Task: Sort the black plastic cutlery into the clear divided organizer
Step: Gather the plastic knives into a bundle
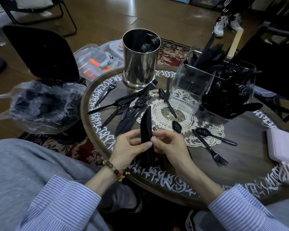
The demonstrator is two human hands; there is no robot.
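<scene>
A: Starting at the left, what worries you?

B: The bin [40, 104] with its loose bag sits just beside the table [240, 174]. The pile [128, 104] of forks and knives lies near that rim, and one fork [106, 92] is apart from it, closer to the edge. A careless sweep could knock pieces off.

A: And the hands?

B: The left hand [128, 147] has thumb and fingers curled round a stack of knives [146, 130], blades up. The right hand [170, 145] pinches the same stack at its side, fingers bent; I'd judge it is squaring the stack up. The knives look slick, so a slack grip could let them fan out and drop.

A: Further right?

B: Loose spoons [177, 126] and a fork lie on the doily [173, 114]. The organizer [192, 84] stands beyond, its near compartment looking bare, the others crowded with cutlery. Knives already stand at its back. Pushing the stack in there might tip pieces out or jolt the light box.
</scene>
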